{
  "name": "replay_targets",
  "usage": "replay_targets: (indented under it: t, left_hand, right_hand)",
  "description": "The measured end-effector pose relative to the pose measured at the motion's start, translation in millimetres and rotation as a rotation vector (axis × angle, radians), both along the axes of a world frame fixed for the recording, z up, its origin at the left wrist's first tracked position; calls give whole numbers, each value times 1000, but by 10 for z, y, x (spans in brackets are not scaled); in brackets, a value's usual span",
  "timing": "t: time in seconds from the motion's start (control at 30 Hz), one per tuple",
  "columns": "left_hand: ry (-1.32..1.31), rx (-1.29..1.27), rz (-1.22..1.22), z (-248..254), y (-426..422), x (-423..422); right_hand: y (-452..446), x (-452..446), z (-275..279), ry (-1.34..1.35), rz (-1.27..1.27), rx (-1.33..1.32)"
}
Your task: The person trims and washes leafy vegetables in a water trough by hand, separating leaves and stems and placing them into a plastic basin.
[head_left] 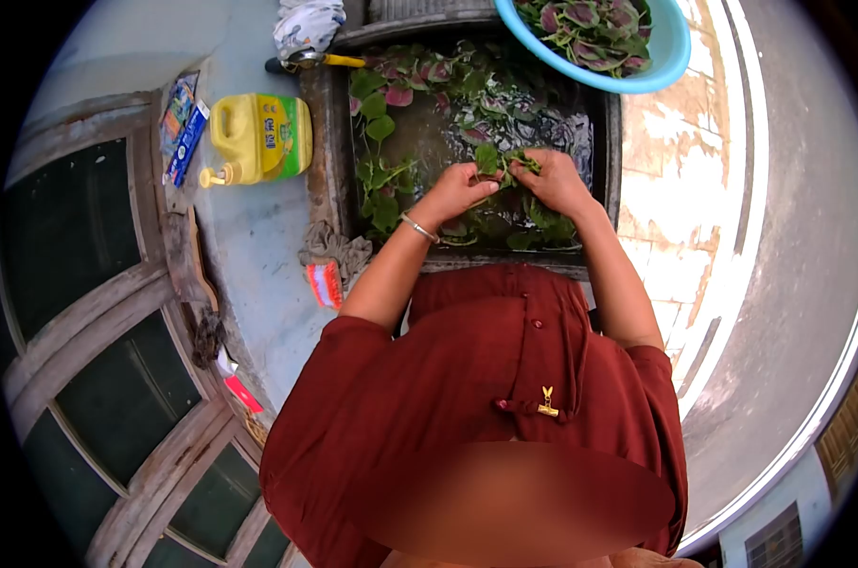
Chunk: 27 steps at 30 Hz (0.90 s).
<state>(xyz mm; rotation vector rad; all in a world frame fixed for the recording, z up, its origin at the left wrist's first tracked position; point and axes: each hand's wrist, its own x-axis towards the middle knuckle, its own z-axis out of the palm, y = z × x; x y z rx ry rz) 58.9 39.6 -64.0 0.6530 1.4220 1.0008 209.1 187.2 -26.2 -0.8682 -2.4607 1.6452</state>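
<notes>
Over a dark sink [612, 170] of water, both my hands are close together on a sprig of leafy greens [486, 159]. My left hand [459, 193], with a bangle at the wrist, pinches the sprig from the left. From the right, the fingers of my right hand [552, 180] are closed on the same greens. Loose green and purple leaves [377, 128] float in the water around them, mostly along the left side and the far end. A light blue basin [677, 71] at the upper right holds a heap of similar leaves [594, 33].
Left of the sink stands a yellow pump jug [241, 140], beside a blue box [186, 144]. A grey rag [334, 248] and an orange-edged scrubber [325, 284] lie near the sink's left corner. A yellow-handled tool [339, 61] rests at the upper left rim.
</notes>
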Motion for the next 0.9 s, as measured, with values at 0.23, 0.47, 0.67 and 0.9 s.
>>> replay_targets:
  t: [0.23,0.47,0.67,0.9]
  left_hand:
    - [987,147,105,390,96,-152]
    - [590,221,-59,418,347,24]
    - [726,175,-15,395,317,71]
    - [-343,18,558,166,176,-9]
  right_hand:
    - [20,37,101,-10,2,-7]
    - [-23,13,-16,181,32,36]
    - [-14,68,-185,-2,-102,327]
    - [116,225,-138,212,-454,-674]
